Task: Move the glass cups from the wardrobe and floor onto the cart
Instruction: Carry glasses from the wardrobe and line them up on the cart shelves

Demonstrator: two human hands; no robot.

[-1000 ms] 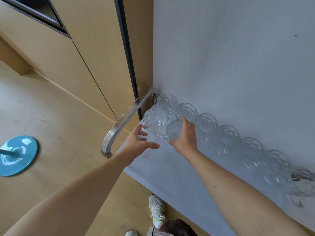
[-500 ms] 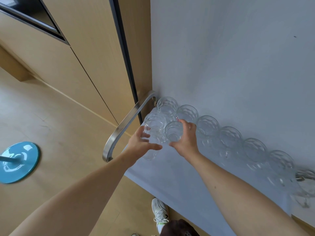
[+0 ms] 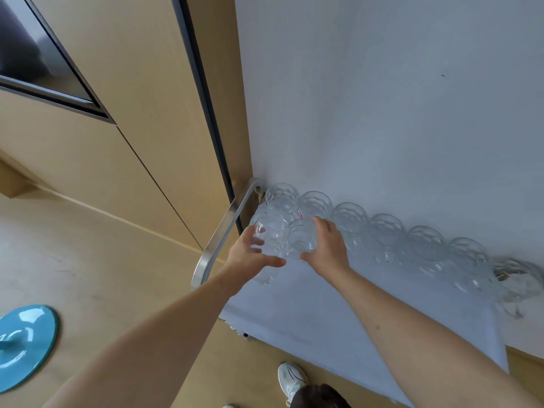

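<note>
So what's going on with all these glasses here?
A person is setting glass cups on a cart's grey top, by its metal handle. The left hand holds one cup; the right hand holds another. A row of cups already lines the wall side.

Clear faceted glass cups [image 3: 350, 220] with a honeycomb pattern, pale blue-grey cloth-covered cart surface [image 3: 338, 313], brushed silver metal handle [image 3: 219, 240], light tan wood wardrobe panels [image 3: 123, 83] — dark-framed, glossy turquoise round base [image 3: 23, 343] on beige floor [image 3: 88, 260], white sneaker [image 3: 291, 381].
</note>
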